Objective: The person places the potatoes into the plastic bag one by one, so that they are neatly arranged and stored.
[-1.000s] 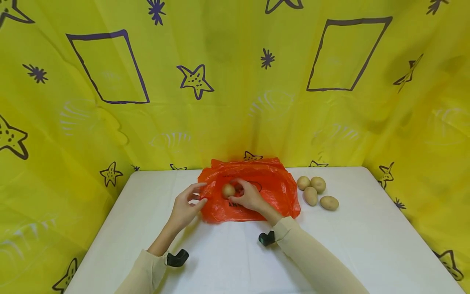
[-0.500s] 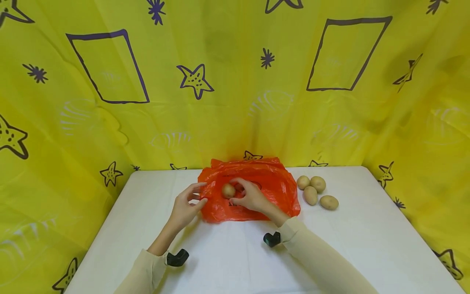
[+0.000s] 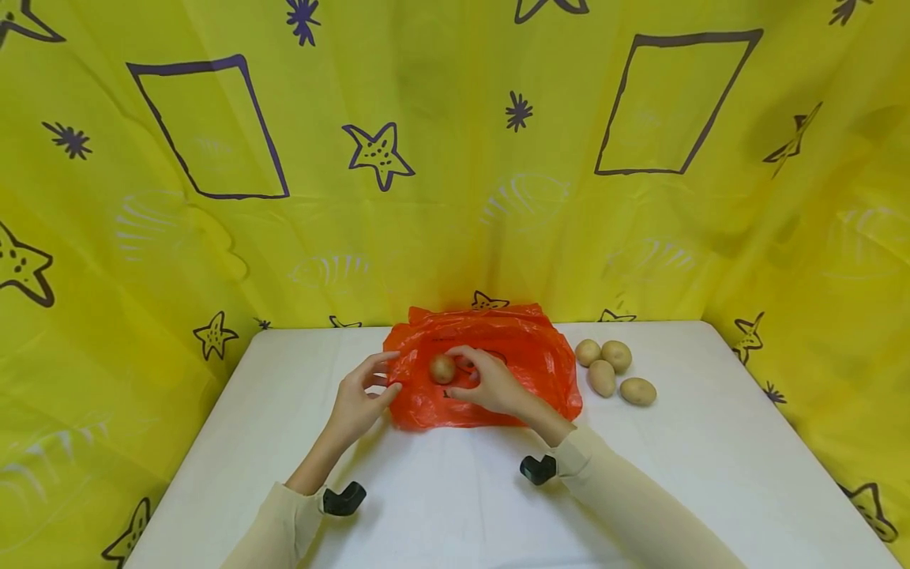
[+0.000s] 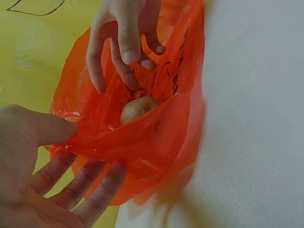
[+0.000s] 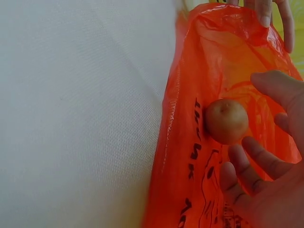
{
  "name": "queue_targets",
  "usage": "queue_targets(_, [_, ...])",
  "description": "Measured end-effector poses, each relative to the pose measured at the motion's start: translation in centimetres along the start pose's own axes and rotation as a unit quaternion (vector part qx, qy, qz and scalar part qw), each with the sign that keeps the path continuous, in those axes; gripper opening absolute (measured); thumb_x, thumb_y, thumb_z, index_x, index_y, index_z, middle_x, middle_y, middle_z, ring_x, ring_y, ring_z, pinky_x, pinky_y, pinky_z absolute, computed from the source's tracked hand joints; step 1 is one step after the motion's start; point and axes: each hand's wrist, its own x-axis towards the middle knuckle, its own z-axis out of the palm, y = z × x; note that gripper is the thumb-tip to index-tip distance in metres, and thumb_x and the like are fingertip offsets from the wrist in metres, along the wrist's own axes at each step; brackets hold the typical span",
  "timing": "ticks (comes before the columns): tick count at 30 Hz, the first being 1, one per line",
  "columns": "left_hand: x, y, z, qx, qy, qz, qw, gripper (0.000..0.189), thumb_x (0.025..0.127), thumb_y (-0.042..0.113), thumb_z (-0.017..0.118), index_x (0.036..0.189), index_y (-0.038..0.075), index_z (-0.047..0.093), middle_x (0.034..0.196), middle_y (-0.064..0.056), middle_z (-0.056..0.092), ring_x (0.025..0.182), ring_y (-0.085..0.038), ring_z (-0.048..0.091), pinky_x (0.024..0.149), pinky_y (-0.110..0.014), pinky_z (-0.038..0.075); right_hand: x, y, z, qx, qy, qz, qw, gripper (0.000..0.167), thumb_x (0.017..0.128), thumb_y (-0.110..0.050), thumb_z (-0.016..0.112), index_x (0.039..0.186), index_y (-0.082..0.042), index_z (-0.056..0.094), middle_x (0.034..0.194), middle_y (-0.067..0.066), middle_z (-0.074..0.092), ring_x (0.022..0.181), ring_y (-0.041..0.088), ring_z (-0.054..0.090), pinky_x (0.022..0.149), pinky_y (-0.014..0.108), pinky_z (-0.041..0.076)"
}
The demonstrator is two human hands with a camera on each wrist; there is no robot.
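Note:
A red plastic bag (image 3: 529,387) with dark print lies on its side with its mouth spread wide. My left hand (image 3: 361,399) holds the left edge of the mouth, thumb above the film and fingers beneath it (image 4: 71,190). Inside the bag rests one round potato (image 5: 226,121). Over the bag my right hand (image 3: 490,383) is right beside this potato, its thumb and fingers spread and holding nothing. A small gap shows between the fingertips and the potato in the right wrist view.
Several loose potatoes (image 3: 602,378) lie on the white table (image 3: 455,498) just right of the bag. Behind the table hangs a yellow curtain (image 3: 455,229) with drawn stars, close to the bag's back edge.
My right hand has loosened from the potato and drawn back slightly to the right, its thumb and fingers wider apart. The potato stays in the bag; my left hand keeps still.

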Motion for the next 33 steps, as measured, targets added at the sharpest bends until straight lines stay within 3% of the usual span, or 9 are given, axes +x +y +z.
queue_targets(10, [-0.1,0.0,0.0,-0.006,-0.002,0.003,1.0000,0.048,0.091,-0.002,0.074,0.135,0.012,0.064,0.112,-0.016,0.067,0.096,-0.031,0.068,0.073,-0.024,0.059,-1.1,-0.8,-0.8,0.019,-0.021,-0.014,0.9995,0.061,0.088,-0.015,0.082,0.142,-0.007,0.054,0.126,0.020,0.061,0.095,0.039,0.062,0.082,0.048,0.057])
queue_targets(23, [-0.1,0.1,0.1,-0.001,-0.001,0.001,1.0000,0.047,0.091,-0.002,0.074,0.135,0.012,0.064,0.112,-0.016,0.067,0.096,-0.031,0.067,0.074,-0.024,0.059,-2.2,-1.9,-1.9,0.035,-0.040,-0.047,0.9975,0.061,0.089,-0.019,0.082,0.142,-0.007,0.054,0.125,0.021,0.062,0.091,0.037,0.065,0.077,0.049,0.058])
queue_targets(33, [-0.1,0.0,0.1,-0.006,-0.004,0.001,1.0000,0.049,0.091,-0.002,0.075,0.136,0.012,0.063,0.113,-0.016,0.067,0.097,-0.030,0.067,0.074,-0.023,0.058,-3.4,-2.6,-3.2,0.021,-0.034,-0.064,0.9971,0.058,0.087,-0.026,0.084,0.139,-0.021,0.057,0.126,-0.001,0.063,0.103,0.031,0.063,0.076,0.050,0.056])
